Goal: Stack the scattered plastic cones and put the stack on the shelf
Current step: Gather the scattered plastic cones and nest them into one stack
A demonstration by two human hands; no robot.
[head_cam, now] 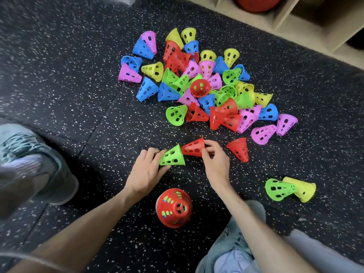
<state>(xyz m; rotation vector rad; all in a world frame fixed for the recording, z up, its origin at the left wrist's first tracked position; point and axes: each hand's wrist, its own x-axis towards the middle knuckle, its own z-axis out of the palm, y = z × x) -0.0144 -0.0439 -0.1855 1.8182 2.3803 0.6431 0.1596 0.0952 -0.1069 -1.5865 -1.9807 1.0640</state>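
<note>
Cones [199, 83] lay in a loose heap on the floor [69, 85], red, blue, green, yellow and pink, most on their sides and many touching or overlapping. Each was thin moulded plastic, tapered, open at the wide end and pierced with oval and oblong holes. The heap sat near the shelf [307, 18], a pale wooden unit with upright dividers along the upper right edge; a bare strip of floor ran between them. The floor was black rubber flecked with white, with seams between its tiles, and lay open to the left of the heap and in front of it. The left hand [146, 170] gripped a green cone [173, 156] at its narrow end, fingers curled round it. The right hand [215, 160] pinched a red cone [193, 147] at its wide rim, the narrow end pointing toward the green cone's wide mouth and just touching it. A lone red cone [239, 148] lay just right of the right hand. Near the person's knees stood a stack [174, 207], red outermost with green showing through the holes, narrow end up. To the right a green cone lay nested with a yellow cone [301, 191]. A grey shoe [39, 160] rested at the left edge. No writing could be read.
</note>
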